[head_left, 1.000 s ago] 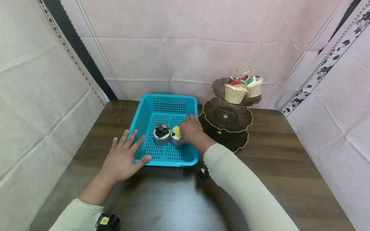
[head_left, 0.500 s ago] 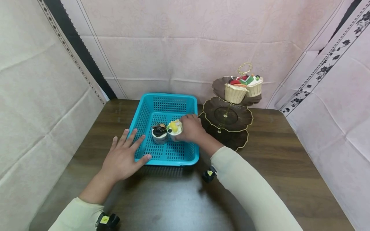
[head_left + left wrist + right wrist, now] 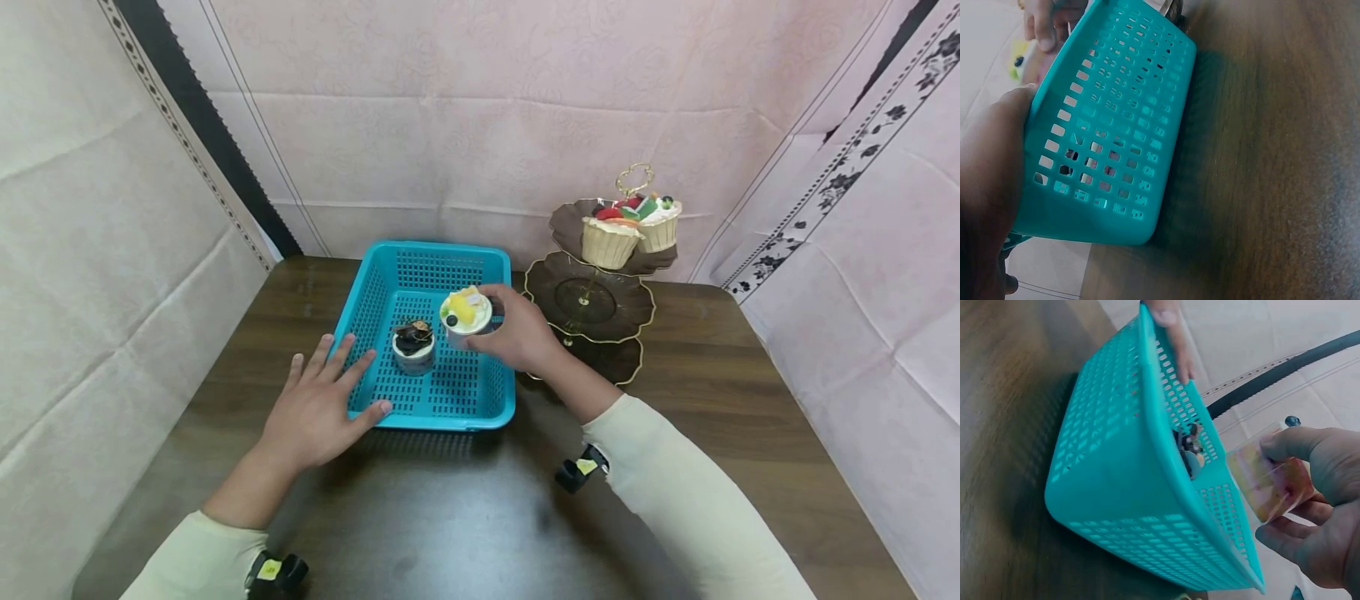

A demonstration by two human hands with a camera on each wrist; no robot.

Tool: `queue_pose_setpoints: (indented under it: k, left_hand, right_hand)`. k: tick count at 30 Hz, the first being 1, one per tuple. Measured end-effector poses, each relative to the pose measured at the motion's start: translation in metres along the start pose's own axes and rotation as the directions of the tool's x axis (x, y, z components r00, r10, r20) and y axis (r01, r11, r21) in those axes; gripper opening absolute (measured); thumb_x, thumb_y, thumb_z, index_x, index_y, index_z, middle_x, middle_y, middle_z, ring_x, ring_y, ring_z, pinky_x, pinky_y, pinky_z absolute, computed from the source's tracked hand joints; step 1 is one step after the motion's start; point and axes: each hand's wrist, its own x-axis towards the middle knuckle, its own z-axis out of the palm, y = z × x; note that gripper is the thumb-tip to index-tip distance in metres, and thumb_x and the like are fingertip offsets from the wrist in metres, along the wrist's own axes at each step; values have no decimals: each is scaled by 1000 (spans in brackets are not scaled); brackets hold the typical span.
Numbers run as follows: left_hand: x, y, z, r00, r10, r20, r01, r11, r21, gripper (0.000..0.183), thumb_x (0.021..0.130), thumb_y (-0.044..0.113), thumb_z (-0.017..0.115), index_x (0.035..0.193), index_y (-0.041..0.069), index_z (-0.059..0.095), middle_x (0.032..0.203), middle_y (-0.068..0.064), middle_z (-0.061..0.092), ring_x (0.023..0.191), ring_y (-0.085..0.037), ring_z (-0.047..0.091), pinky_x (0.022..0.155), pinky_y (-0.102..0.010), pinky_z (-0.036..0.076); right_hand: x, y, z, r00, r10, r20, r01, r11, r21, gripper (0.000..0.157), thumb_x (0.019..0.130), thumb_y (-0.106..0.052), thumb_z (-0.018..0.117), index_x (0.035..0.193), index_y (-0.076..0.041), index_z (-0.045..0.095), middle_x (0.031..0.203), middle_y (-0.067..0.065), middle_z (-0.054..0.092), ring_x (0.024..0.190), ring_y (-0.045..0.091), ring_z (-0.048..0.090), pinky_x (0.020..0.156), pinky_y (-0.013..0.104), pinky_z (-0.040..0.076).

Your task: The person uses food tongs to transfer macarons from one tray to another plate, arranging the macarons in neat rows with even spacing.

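Observation:
In the head view my right hand [image 3: 521, 329] grips a clear dessert cup [image 3: 465, 310] with white cream and yellow fruit on top, lifted over the right side of a blue plastic basket [image 3: 431, 423]. The right wrist view shows thumb and fingers around the cup's side [image 3: 1266, 481], above the rim and showing pink and yellow layers. A second dessert cup [image 3: 413, 346], with a dark chocolate topping, stands upright on the basket floor. My left hand [image 3: 318, 417] lies with fingers spread across the basket's front left rim.
Right of the basket stands a three-tier dark stand [image 3: 585, 300] with gold scalloped edges and a gold top handle [image 3: 635, 177]. Two fruit-topped cupcakes [image 3: 609, 246] sit on its top tier. Pale cloth [image 3: 480, 150] hangs behind the wooden table [image 3: 720, 392].
My right hand has raised the yellow-topped dessert cup from beside the chocolate one, moving it up and slightly right. The left hand has stayed at the basket rim.

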Motion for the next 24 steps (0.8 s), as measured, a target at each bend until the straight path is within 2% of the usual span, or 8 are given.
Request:
queue_pose_setpoints:
  k: [5,10,14,18,24]
  left_hand:
    - [0,-1,0,1000,6,-12,-6,1000,0,87,96,73,47,161,16,36,169,-17,15,155,-43,2,117,-71,5]
    - [0,-2,1,1000,16,-20,-16,1000,-2,86,96,72,48,161,16,36,169,-17,15,155,-43,3,117,-71,5]
    - [1,-1,1,1000,18,-20,-18,1000,-4,86,97,71,48,161,16,36,169,-17,15,155,-42,2,117,-71,5]
    - [1,-1,1,1000,18,-17,-19,1000,-4,86,97,72,46,161,16,36,169,-17,15,155,-41,0,117,-71,4]
    - [0,-1,1,999,25,-30,-25,1000,3,89,96,76,42,160,15,37,169,-18,16,155,-43,5,117,-72,7]
  right_hand:
    - [-10,3,-17,999,-40,-27,42,997,67,84,79,-17,91,149,-6,47,138,12,61,123,28,61,95,44,55]
    - [-24,9,-35,997,-49,-65,54,996,71,81,78,-19,92,145,-5,50,134,13,66,122,25,63,100,47,51]
    - [-37,14,-52,995,-28,-92,35,997,68,79,78,-23,93,145,-7,53,133,11,67,122,22,64,102,46,50]
    - [-48,21,-67,993,-3,-114,11,997,74,80,79,-24,92,146,-7,53,134,11,67,120,21,66,98,42,54]
    - [-60,34,-86,989,70,-129,-58,994,89,80,79,-27,92,147,-7,53,132,12,68,112,22,70,95,43,55]
